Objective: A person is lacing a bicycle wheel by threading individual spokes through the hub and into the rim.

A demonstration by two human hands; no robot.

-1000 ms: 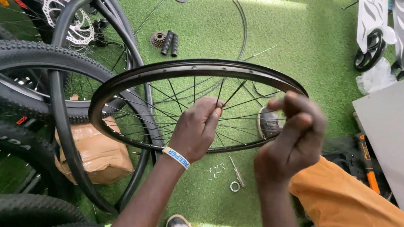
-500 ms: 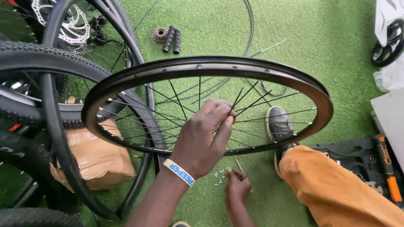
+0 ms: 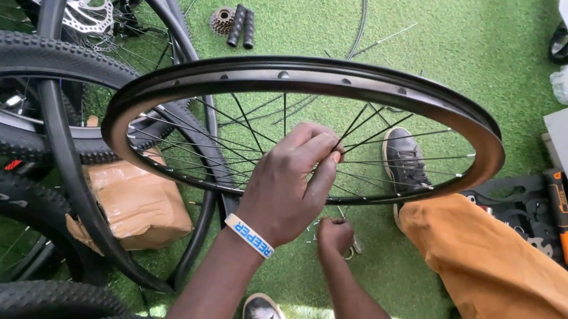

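Left hand (image 3: 288,188) sat inside the wheel rim (image 3: 306,78), fingers pinched shut on the spokes (image 3: 370,130) where they converged; spokes fanned toward 1–2 o'clock from the fingertips. Right hand (image 3: 333,237) was lower, at 5 o'clock, curled closed over small metal parts (image 3: 353,248) on the green turf (image 3: 448,43).

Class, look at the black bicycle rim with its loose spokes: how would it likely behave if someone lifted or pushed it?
The rim looks like a thin hollow hoop, so probably light for its size and fairly stiff. Its spokes are thin wires held by the left hand, likely springy and easily bent. Being round, it would probably roll if stood on edge.
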